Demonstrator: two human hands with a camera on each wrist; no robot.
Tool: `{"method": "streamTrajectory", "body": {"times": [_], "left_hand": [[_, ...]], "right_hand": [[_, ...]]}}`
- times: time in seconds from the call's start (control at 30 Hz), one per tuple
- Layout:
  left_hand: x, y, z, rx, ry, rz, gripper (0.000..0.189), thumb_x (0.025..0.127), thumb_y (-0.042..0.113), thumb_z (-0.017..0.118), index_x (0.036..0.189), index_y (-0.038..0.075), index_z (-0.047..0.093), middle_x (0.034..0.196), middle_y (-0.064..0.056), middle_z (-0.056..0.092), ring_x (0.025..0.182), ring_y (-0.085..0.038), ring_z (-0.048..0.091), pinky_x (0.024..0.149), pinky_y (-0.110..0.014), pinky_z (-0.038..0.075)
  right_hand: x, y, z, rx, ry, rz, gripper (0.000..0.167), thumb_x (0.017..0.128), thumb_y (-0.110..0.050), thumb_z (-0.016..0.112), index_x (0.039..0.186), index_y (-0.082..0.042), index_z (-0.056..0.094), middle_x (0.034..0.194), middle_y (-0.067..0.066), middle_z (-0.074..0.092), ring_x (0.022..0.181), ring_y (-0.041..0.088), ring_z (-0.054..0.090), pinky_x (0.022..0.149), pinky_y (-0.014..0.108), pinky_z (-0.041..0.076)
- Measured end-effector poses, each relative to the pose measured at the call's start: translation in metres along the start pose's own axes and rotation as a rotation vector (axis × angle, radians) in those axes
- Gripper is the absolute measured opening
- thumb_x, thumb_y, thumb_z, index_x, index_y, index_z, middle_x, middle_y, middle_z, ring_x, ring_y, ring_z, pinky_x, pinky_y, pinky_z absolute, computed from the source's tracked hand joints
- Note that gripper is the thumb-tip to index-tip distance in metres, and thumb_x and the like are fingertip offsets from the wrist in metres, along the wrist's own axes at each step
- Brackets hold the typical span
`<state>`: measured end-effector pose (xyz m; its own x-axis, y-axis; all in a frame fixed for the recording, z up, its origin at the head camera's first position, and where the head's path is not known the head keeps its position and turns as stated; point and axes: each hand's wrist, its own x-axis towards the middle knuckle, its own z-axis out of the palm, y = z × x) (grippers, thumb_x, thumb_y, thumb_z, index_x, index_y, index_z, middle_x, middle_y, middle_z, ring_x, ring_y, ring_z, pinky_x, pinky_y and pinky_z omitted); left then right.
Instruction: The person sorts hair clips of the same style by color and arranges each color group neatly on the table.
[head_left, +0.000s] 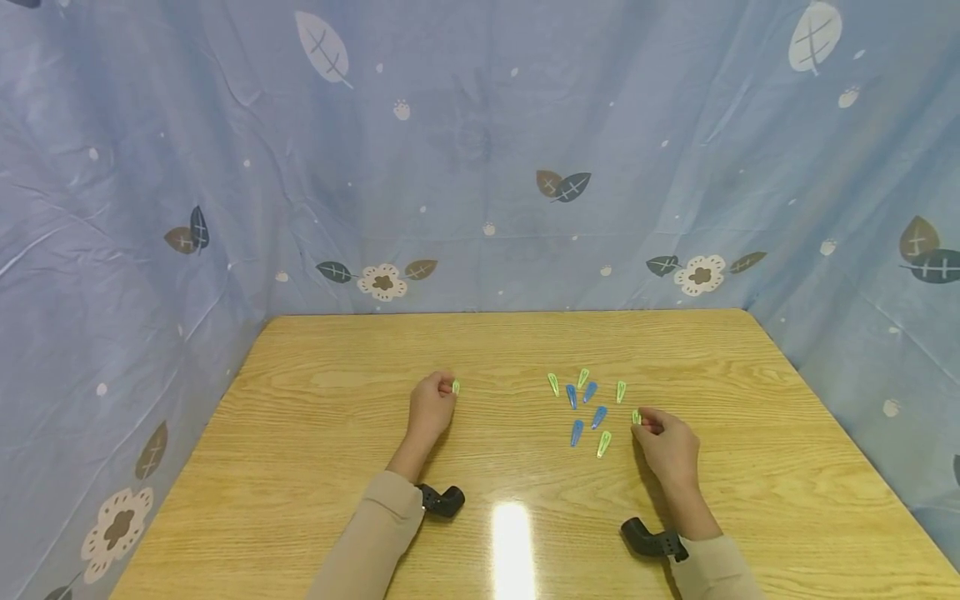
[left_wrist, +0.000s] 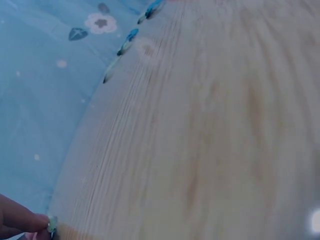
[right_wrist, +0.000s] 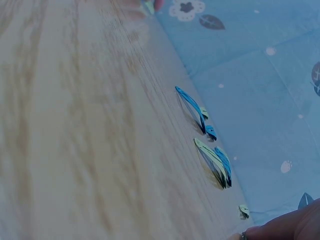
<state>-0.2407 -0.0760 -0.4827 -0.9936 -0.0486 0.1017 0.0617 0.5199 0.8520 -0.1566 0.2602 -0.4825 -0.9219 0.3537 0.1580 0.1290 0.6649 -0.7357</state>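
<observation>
In the lower left corner of the frame, the left hand (left_wrist: 20, 218) pinches with its fingertips one small light green clip (left_wrist: 52, 224); only a part of this hand is visible. The desk (left_wrist: 200, 115), pale and with long wood grain, takes the middle and the right side. Near the top, left of centre, several blue and green clips (left_wrist: 131, 35) lie on it, rather blurred. A blue cloth (left_wrist: 37, 120) fills the left side, with a white printed flower (left_wrist: 95, 26) at upper left
</observation>
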Motion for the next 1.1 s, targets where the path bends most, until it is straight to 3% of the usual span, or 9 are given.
{"method": "streamTrajectory", "body": {"times": [0.17,0.4,0.53,0.8,1.1], "left_hand": [[-0.005,0.002,0.002,0.027,0.031,0.031,0.023,0.085,-0.008,0.057,0.108,-0.009,0.064,0.093,-0.016,0.062,0.086,-0.026,0.060,0.076,-0.034,0.052],[-0.007,-0.006,0.003,-0.031,0.068,0.035,0.020,0.087,-0.003,0.059,0.104,-0.007,0.067,0.092,-0.014,0.061,0.084,-0.025,0.060,0.075,-0.034,0.052],[-0.005,-0.012,-0.001,-0.054,0.047,0.062,0.019,0.089,-0.001,0.059,0.105,-0.004,0.069,0.091,-0.011,0.062,0.082,-0.021,0.058,0.072,-0.031,0.050],[-0.004,-0.017,-0.005,-0.003,-0.020,0.090,0.019,0.086,0.000,0.065,0.104,-0.003,0.071,0.080,-0.005,0.057,0.072,-0.017,0.048,0.062,-0.024,0.041],[-0.001,-0.018,-0.002,0.005,-0.007,0.106,0.018,0.085,0.001,0.066,0.103,-0.002,0.071,0.080,-0.005,0.058,0.071,-0.016,0.048,0.062,-0.025,0.041]], "right_hand": [[0.000,0.001,0.000,-0.003,-0.011,-0.008,0.027,0.086,-0.002,0.067,0.110,0.010,0.065,0.093,0.021,0.066,0.084,0.031,0.063,0.056,0.014,0.042],[0.000,0.001,0.002,-0.002,0.001,0.000,0.026,0.086,-0.002,0.067,0.109,0.009,0.066,0.092,0.020,0.067,0.083,0.030,0.063,0.055,0.014,0.042],[0.000,0.001,0.003,-0.003,0.005,-0.005,0.026,0.085,-0.002,0.067,0.109,0.009,0.066,0.092,0.019,0.067,0.083,0.029,0.062,0.056,0.015,0.043],[0.001,0.002,0.004,0.007,-0.011,-0.002,0.031,0.086,-0.002,0.064,0.114,0.009,0.064,0.094,0.019,0.065,0.085,0.029,0.060,0.057,0.015,0.043],[0.001,0.004,0.002,0.025,-0.023,-0.005,0.032,0.087,-0.001,0.061,0.117,0.009,0.061,0.097,0.020,0.063,0.088,0.031,0.060,0.059,0.014,0.043]]}}
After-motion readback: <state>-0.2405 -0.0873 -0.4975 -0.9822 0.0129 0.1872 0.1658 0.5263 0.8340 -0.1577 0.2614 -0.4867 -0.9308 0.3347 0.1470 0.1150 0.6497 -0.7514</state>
